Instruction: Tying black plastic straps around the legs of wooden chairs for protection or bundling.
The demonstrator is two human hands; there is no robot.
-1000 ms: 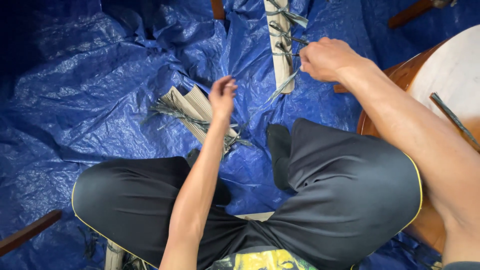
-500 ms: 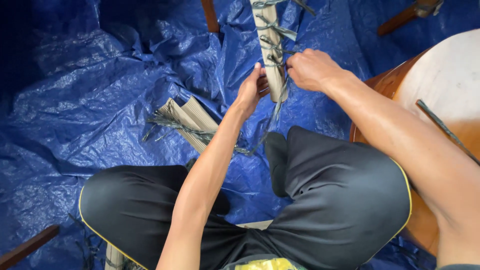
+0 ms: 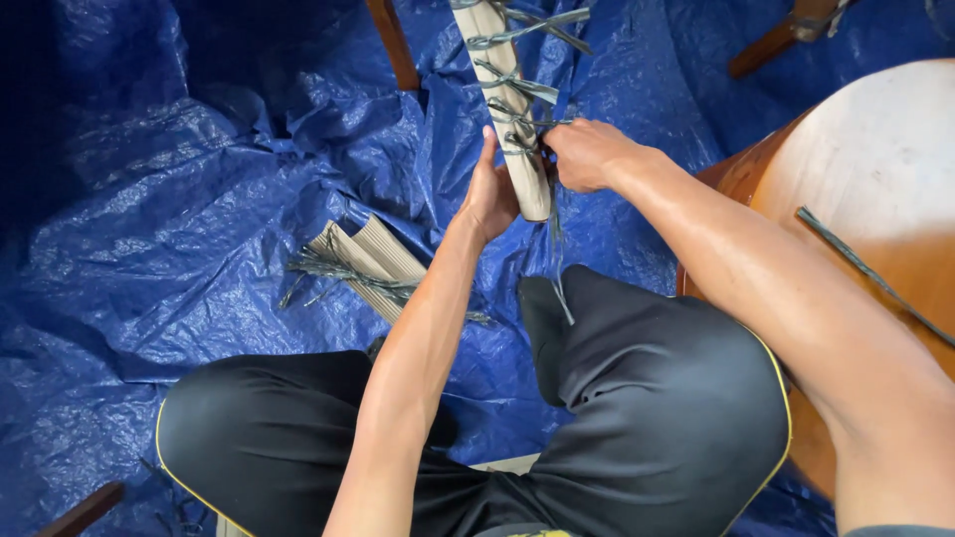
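Both hands (image 3: 489, 194) (image 3: 587, 154) grip the laced bamboo slat (image 3: 517, 119), seemingly closed.

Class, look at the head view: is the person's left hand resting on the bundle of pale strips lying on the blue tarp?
No, the left hand grips the upright pale slat, away from the bundle.
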